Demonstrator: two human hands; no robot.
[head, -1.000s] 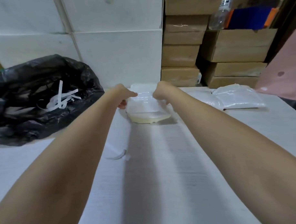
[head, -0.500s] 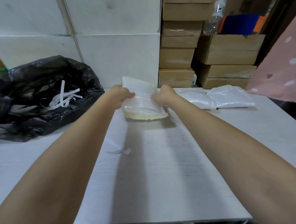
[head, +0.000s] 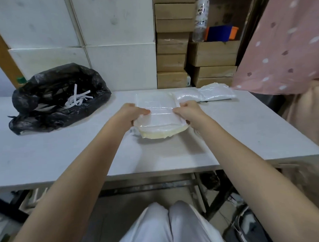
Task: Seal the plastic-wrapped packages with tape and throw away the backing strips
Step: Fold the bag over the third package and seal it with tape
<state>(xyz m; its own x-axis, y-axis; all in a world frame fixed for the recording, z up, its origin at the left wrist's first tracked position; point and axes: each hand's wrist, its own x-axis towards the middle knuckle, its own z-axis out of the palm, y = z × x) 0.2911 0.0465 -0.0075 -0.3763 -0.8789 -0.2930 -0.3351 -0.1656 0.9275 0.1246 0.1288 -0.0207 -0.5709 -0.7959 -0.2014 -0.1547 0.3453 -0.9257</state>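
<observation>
Plastic-wrapped package (head: 159, 113) edges hidden under left hand (head: 130, 113), right hand (head: 189, 112).

Stacked brown cardboard boxes (head: 172, 48) stand against the far wall beyond the white tabletop (head: 47, 152). To their left are large white boxes (head: 116, 41). A clear plastic bottle (head: 200, 18) stands on a box at the far right, beside a blue and orange bin (head: 222, 33). A pink spotted cloth (head: 282, 44) hangs at the right. Metal legs (head: 203, 195) show under the tabletop's near edge.
</observation>
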